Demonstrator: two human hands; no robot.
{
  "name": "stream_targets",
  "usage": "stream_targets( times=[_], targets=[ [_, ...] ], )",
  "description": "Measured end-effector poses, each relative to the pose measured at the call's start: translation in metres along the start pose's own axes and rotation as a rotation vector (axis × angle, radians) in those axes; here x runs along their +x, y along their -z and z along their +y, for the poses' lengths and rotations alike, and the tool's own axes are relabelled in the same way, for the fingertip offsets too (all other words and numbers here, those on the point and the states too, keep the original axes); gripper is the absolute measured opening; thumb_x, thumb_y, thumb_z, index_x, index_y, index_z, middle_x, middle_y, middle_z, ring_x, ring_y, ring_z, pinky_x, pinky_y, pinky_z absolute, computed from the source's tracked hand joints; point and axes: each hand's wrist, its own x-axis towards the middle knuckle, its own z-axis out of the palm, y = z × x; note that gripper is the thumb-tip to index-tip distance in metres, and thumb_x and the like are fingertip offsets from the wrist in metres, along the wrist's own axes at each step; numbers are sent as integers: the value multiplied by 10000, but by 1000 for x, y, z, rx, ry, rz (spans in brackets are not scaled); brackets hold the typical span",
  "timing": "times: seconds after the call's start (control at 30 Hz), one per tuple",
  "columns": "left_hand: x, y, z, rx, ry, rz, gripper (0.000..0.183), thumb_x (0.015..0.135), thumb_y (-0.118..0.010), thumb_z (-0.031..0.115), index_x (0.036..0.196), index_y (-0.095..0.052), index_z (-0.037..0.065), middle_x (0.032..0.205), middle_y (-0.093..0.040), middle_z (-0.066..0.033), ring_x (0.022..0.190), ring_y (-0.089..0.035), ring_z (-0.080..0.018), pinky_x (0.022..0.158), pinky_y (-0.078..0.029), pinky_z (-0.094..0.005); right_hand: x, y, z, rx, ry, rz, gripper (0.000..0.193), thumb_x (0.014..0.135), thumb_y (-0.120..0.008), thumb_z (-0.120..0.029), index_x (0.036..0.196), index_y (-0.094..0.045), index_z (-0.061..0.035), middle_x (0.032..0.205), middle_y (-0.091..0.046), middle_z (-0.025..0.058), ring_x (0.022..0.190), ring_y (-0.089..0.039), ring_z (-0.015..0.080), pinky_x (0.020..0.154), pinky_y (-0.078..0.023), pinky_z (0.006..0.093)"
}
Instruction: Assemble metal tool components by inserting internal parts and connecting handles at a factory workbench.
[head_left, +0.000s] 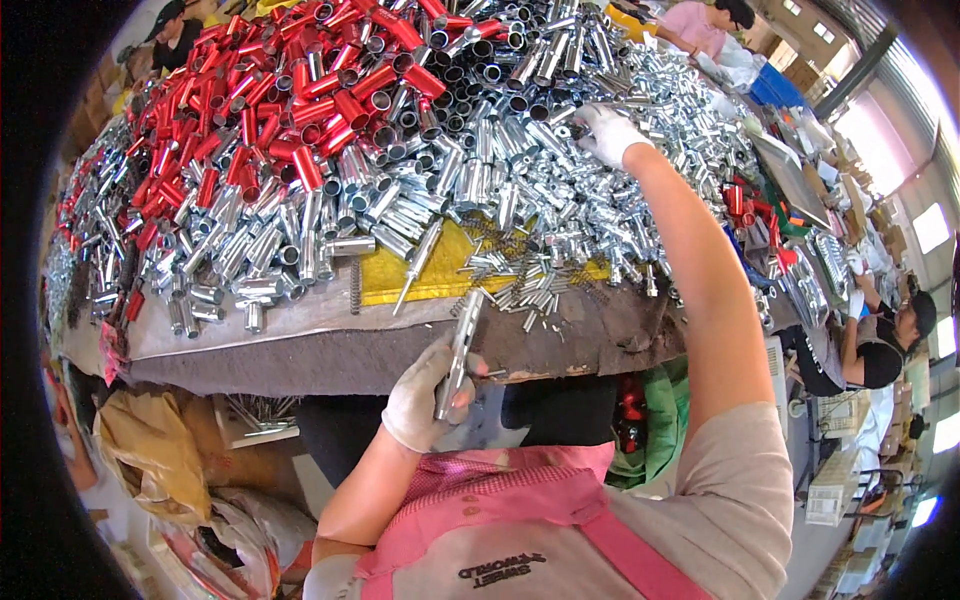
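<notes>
My left hand (422, 392), in a white glove with bare fingertips, is closed around a silver slotted metal tube (462, 350). The tube stands tilted in front of the table's near edge, its upper end leaning right. My right hand (610, 136), also gloved in white, reaches far across to a heap of small silver metal fittings (560, 185). Its fingers are apart and touch the heap; the fingertips are partly lost among the shiny parts. A thin rod with a silver sleeve (420, 262) lies on a yellow cloth (380, 278), close to small pins (540, 292) and coil springs (500, 240).
Red metal tubes (300, 90) pile up at the far left, above silver tubes (260, 250). Grey cloth (270, 362) covers the table's near edge. Below it sit a brown bag (150, 450) and a green bag (665, 420). Other people work beyond the table and at the right (880, 340).
</notes>
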Motion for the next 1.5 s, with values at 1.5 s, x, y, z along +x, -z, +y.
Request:
stream_targets(
  times=[1.5],
  targets=[
    [-14, 10, -3, 23, 17, 3, 409, 925, -440, 129, 1326, -368, 83, 909, -552, -86, 533, -469, -96, 403, -344, -180, -13, -6, -25, -341, -140, 80, 282, 868, -435, -113, 1079, -608, -42, 1233, -489, 179, 1169, -457, 344, 963, -432, 428]
  ],
)
